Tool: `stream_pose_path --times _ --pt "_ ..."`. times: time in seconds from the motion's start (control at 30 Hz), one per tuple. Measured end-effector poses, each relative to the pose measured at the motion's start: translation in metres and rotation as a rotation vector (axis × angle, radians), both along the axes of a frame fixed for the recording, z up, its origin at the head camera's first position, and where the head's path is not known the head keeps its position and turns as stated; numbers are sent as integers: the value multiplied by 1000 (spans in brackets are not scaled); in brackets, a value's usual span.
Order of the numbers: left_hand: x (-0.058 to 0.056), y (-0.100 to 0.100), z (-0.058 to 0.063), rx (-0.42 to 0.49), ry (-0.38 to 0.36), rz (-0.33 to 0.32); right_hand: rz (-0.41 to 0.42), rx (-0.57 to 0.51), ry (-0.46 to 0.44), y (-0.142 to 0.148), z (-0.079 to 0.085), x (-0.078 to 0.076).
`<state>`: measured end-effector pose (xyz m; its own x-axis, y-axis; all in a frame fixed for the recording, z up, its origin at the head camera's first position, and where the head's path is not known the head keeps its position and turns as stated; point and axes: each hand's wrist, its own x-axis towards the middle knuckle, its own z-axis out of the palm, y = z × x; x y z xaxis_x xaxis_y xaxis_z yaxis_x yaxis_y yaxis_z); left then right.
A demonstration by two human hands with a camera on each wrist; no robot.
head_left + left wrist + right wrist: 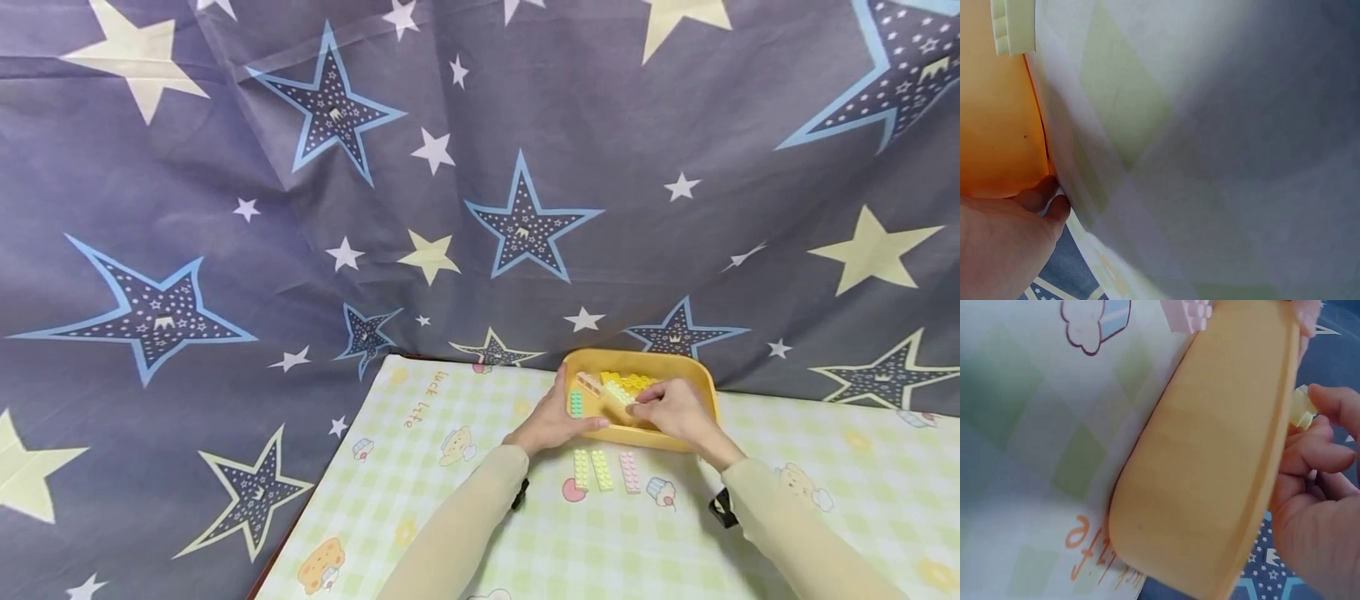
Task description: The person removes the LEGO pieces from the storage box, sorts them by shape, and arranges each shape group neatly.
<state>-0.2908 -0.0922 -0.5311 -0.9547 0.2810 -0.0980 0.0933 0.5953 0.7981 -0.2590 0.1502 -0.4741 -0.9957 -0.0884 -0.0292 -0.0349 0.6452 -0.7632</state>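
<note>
A yellow-orange plastic bin (637, 360) stands at the back of the table with toy building bricks inside. My left hand (553, 423) grips its left end, the thumb lying over the front rim. My right hand (677, 408) reaches into the bin and pinches a pale yellow brick (618, 394); in the right wrist view that brick (1302, 408) shows between thumb and fingers. Around it in the bin are a green brick (576, 405), a peach brick (588, 382) and bright yellow bricks (633, 381). The bin's front wall (1210, 437) hides the lower contents from the right wrist view.
In front of the bin, two pale yellow bricks (581, 470) and a pink brick (630, 472) lie side by side on the checked tablecloth (420, 492). A dark curtain with stars (450, 167) hangs right behind the table. The table's left edge runs down from the back corner.
</note>
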Motion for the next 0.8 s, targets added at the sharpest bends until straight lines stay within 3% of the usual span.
stream_pose_path --times 0.8 --pt "0 -2 0 29 -16 -3 -116 -18 -73 17 4 57"
